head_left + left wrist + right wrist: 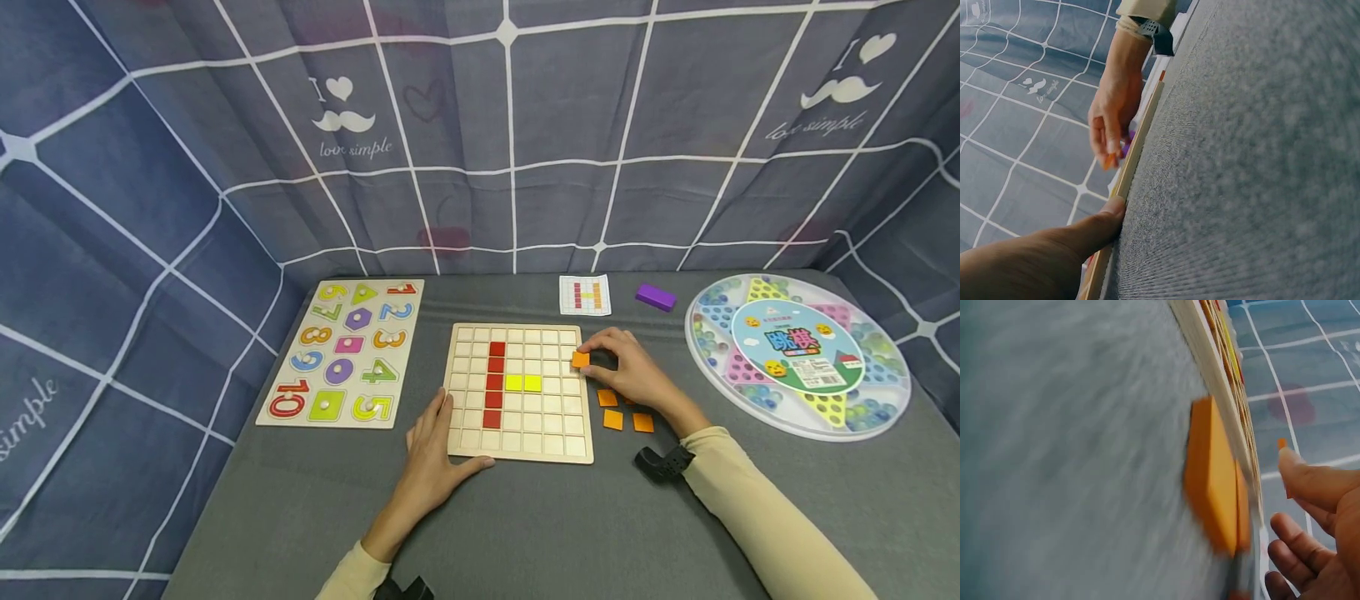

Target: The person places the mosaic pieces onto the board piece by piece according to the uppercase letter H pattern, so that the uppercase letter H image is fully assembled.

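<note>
A wooden grid board (555, 442) lies in the middle of the table, holding a column of red square tiles (494, 382) and two yellow tiles (522, 382) to its right. Over the board's right edge, my right hand (628, 367) pinches an orange square tile (580, 359) between thumb and fingertips. My left hand (433, 454) rests at the near left corner, fingers stretched along the left side and thumb (1110, 209) against the front edge. Several loose orange tiles (612, 419) lie right of the board, one partly hidden under the right hand.
A number puzzle board (351, 300) lies at left. Behind the grid board are a small pattern card (585, 310) and a purple block (656, 297). At right sits a large round game board (798, 379). A checked curtain (562, 208) hangs along the table's back.
</note>
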Demonstrator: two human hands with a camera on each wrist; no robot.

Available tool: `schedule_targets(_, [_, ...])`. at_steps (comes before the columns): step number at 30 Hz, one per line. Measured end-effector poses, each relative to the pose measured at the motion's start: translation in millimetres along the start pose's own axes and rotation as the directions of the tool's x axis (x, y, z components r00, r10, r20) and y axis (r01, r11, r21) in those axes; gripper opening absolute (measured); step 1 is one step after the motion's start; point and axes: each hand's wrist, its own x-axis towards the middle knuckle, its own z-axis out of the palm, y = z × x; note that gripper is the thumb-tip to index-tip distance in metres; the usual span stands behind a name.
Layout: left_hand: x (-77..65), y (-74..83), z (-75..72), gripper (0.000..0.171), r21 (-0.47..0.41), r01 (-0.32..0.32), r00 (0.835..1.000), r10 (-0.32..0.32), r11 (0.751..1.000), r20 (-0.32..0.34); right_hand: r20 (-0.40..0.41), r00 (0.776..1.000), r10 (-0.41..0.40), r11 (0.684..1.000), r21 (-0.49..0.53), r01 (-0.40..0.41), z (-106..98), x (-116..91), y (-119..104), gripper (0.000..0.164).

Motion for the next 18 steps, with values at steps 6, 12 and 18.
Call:
schedule_targets(6, [0.0, -0.8, 0.7, 0.112, 0.007, -0.002, 1.000, 0.002, 1.000, -0.007, 0.012, 0.999, -0.034, 0.999, 0.014, 0.034, 13.7, 20.0, -13.2, 0.027])
schedule_targets(12, [0.0, -0.7, 0.7, 0.112, 0.007, -0.008, 1.000, 0.009, 1.000, -0.005, 0.008, 1.000, -0.018, 1.000, -0.003, 0.018, 23.9, 33.8, -12.8, 0.028])
schedule_targets(18, [0.2, -1.4, 1.0, 0.112, 0.000, -0.014, 1.000, 0.014, 1.000, -0.010, -0.009, 1.000, 0.004, 1.000, -0.002, -0.004, 28.6, 40.0, -11.5, 0.027])
